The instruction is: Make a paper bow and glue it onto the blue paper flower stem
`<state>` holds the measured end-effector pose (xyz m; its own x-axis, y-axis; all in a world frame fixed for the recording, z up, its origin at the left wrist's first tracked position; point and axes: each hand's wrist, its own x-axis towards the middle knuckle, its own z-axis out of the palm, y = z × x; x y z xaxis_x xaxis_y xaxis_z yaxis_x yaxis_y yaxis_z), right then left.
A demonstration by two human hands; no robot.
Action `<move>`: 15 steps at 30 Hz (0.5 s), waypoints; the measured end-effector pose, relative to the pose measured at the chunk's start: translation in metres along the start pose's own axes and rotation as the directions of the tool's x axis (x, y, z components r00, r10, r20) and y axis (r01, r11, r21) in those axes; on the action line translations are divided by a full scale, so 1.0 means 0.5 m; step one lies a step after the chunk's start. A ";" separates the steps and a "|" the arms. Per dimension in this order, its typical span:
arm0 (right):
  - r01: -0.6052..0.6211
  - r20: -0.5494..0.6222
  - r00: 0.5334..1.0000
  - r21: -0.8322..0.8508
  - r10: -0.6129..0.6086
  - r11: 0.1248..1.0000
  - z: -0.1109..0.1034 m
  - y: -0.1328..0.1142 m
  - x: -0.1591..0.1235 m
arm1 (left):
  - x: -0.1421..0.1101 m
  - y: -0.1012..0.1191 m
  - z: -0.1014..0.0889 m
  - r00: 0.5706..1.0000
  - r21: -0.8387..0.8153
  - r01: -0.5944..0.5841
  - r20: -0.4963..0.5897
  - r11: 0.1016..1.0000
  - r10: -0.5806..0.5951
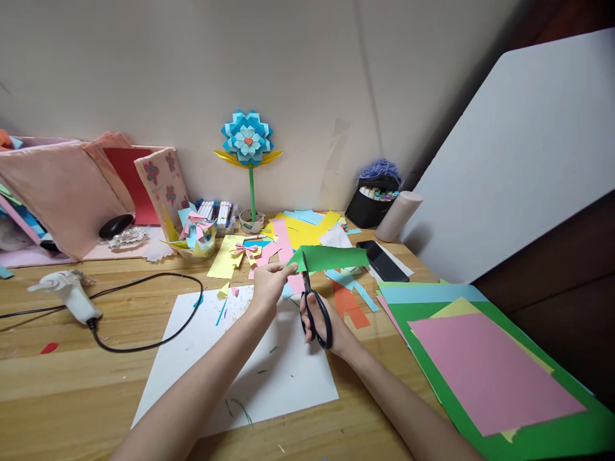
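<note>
My left hand pinches the left end of a green paper strip, held up above the table. In my right hand are black-handled scissors, fingers through the loops. Their blades point away from me and meet the green paper close to my left fingertips. Below both hands lies a white sheet with a few thin green paper slivers on it. Coloured paper scraps, among them an orange piece and a yellow sheet, lie just beyond.
A white glue gun with a looping black cord sits at left. A blue paper flower stands at the back. A phone, a pinkish cylinder and a black marker case are to the right, behind stacked coloured paper.
</note>
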<state>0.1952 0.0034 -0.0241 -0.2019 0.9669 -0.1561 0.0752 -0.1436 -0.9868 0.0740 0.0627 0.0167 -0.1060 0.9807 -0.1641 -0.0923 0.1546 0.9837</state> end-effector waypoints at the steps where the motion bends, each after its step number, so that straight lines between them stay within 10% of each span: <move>1: 0.011 -0.007 1.000 -0.011 -0.011 1.000 0.000 0.002 0.000 | -0.001 0.001 0.000 1.000 -0.003 0.018 0.004 1.000 -0.018; 15: 0.080 -0.011 0.997 -0.088 -0.081 0.993 -0.003 0.016 0.004 | 0.010 -0.006 -0.005 0.971 -0.151 0.226 0.115 0.962 -0.210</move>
<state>0.1971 0.0044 -0.0320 -0.1971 0.9775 -0.0750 0.1441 -0.0468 -0.9885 0.0712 0.0667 0.0129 0.0305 0.9335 -0.3574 -0.2623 0.3525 0.8983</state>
